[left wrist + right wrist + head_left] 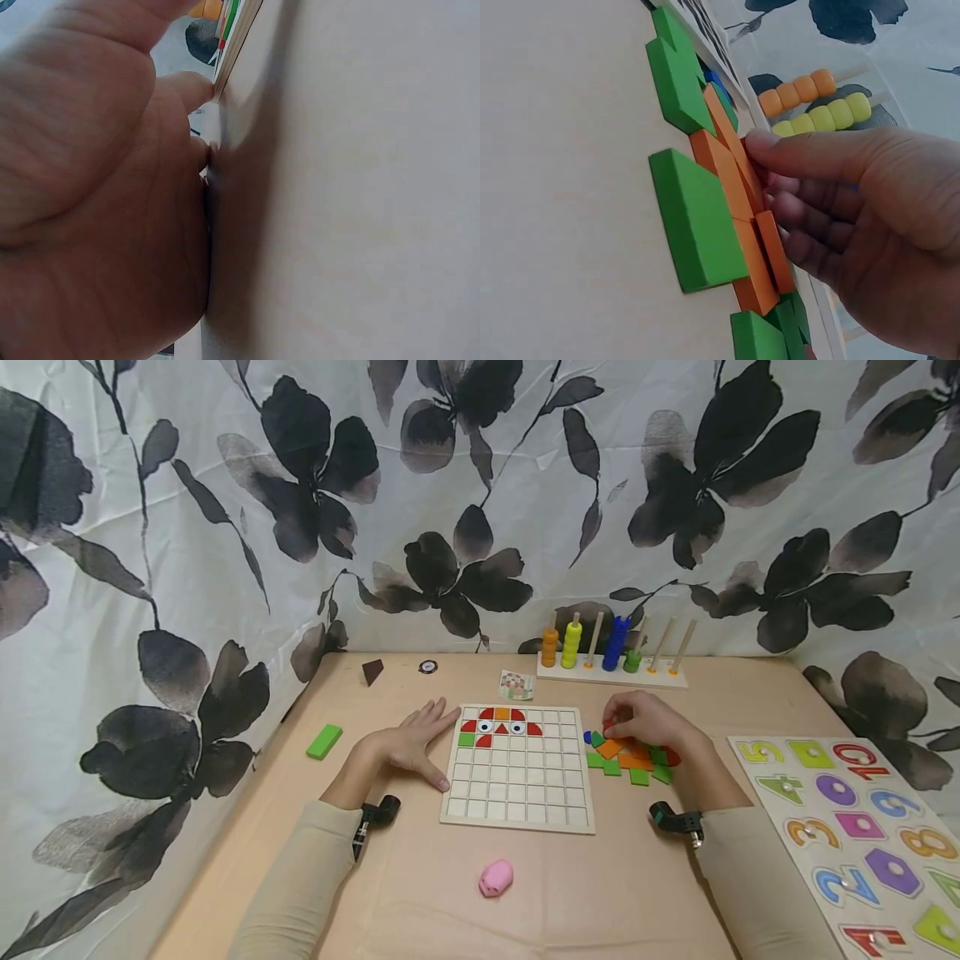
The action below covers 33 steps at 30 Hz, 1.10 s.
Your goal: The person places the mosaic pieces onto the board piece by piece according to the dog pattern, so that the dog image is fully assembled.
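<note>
My left hand (411,742) rests with fingers spread on the table, its thumb and a fingertip touching the left edge of a white grid board (517,785). Red, orange and green tiles and two eye tiles form a pattern in the board's upper left rows. Right of the board, my right hand (651,718) pinches a small red tile (607,726) between thumb and fingers, largely hidden by them. Below that hand lies a pile of loose tiles, with orange tiles (726,176) in the middle and green tiles (694,221) around them.
A peg stacker (611,672) with colored rings stands at the back, beside a pattern card (517,685). A number and shape puzzle board (855,835) lies at right. Around the board are a pink object (496,878), a green block (324,742), a dark brown piece (372,672) and a small round piece (427,667).
</note>
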### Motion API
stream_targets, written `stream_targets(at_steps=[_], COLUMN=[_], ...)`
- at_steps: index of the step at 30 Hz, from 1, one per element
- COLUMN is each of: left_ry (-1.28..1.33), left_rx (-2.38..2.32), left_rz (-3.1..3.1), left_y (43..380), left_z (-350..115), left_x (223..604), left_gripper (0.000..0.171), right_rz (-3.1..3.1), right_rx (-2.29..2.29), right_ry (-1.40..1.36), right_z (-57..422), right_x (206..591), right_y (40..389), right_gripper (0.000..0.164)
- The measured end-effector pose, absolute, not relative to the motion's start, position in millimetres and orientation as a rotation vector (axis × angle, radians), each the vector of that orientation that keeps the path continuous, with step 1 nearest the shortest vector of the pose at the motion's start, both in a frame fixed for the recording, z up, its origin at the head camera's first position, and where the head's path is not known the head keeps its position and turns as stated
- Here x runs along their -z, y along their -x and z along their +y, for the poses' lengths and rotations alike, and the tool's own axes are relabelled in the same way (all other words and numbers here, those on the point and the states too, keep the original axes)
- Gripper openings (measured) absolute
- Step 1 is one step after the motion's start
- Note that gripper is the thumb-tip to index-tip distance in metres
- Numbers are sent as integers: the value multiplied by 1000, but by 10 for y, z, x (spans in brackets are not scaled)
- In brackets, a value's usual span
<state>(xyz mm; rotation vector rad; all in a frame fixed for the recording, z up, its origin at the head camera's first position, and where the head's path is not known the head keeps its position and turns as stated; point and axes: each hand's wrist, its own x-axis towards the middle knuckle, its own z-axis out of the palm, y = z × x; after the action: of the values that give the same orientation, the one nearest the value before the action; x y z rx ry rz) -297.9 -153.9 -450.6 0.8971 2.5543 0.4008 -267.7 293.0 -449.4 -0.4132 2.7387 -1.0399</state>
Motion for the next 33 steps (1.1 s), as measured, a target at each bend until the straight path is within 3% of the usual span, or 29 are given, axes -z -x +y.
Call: stream_targets(at_steps=[6,12,18,26,33], left_ry=[-905,-896,-893,-897,-908], left_rx=[-408,-415,-435,-432,-390], left_rz=[2556,2554,2544,2542,2548], left_y=[2981,2984,2965,2956,2978], left_z=[-1536,-1521,-1530,-1547,-1554], left_x=[4503,4492,4483,4497,4508], left_gripper=[135,135,134,134,135], right_rz=[2764,2821,2765,2693,2778], right_rx=[1061,1168,1225,979,749], right_ry=[425,471,607,849,949], right_z=[2930,2782,2382,1750,1498], right_x=[4461,4321,4181,4237,4289], right_y=[2671,2607,2591,2639,2607], right_gripper=[9,18,23,24,22])
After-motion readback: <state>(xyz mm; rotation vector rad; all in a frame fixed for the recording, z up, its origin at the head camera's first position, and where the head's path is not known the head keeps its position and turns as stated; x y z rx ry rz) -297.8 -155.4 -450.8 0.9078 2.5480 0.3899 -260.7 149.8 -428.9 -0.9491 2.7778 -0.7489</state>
